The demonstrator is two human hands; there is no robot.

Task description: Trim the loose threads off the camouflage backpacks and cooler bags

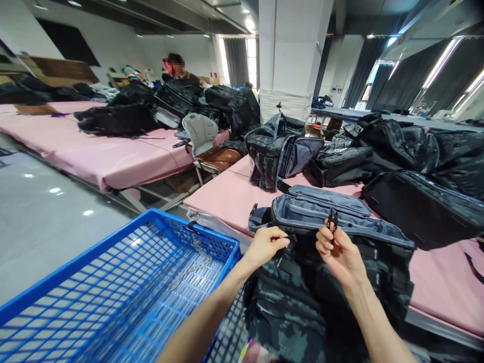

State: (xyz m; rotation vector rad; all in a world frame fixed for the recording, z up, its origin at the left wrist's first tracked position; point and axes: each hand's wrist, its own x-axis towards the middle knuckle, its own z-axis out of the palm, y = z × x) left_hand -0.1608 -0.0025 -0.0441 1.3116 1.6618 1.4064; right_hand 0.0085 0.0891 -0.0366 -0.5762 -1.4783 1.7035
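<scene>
A dark camouflage backpack [291, 302] with a grey lining stands in front of me at the edge of the pink table, its top unzipped. My left hand [266, 246] is closed in a pinch on a short black strap end [292, 237], over the near side of the bag. Small black thread snips [333, 220] point upward in my right hand [340, 252], whose fingers are wrapped round them. The snips are in front of the bag's open top, apart from the strap.
To my left stands a blue plastic basket [151, 216] with a cord hanging inside. More backpacks [423, 206] lie at right and behind. A chair [204, 132] stands between the pink tables [151, 161]. Beyond the far bags is a person [185, 74].
</scene>
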